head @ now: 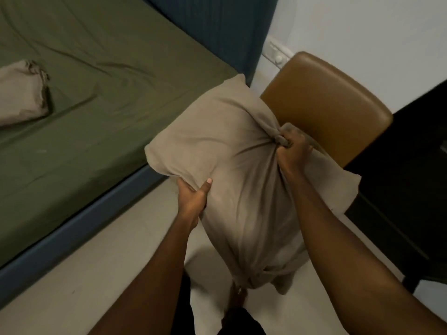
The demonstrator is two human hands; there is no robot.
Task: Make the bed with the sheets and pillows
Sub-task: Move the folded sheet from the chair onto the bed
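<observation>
Bed [72, 228]: reference landmark; fills the left half of the view, with a blue side rail along its near edge.
Sheet [108, 105]: olive green, spread over the whole bed top, with shallow creases near the middle.
Floor [108, 274]: pale, running alongside the bed's side rail.
Headboard [217, 32]: dark blue, upright at the bed's far end.
Dark furniture [411, 177]: well apart from the bed, beyond the chair; type cannot be told.
Chair [326, 100]: brown padded back, just beside the bed's head-end corner.
Held pillow [225, 146]: off the bed, raised above the floor just beside the bed's head-end corner and in front of the chair.
Held pillow, long axis: runs from the bed's head-end corner back toward the person; one end points at the headboard, the other points down.
Pillowcase [254, 238]: taupe, covering the held pillow; at the low end the cloth narrows into a loose bunch, probably the open end.
Second pillow [19, 95]: same taupe cloth, lying on the sheet well in from the side rail, partly cut off by the frame edge.
Right hand [294, 147]: fingers tightly curled into a fist round a gathered bunch of pillowcase, on the pillow's side away from the bed.
Left hand [193, 197]: grips the pillow's bed-side edge, thumb on top, fingers hidden underneath.
Wall plate [277, 55]: white, on the wall just past the headboard.
</observation>
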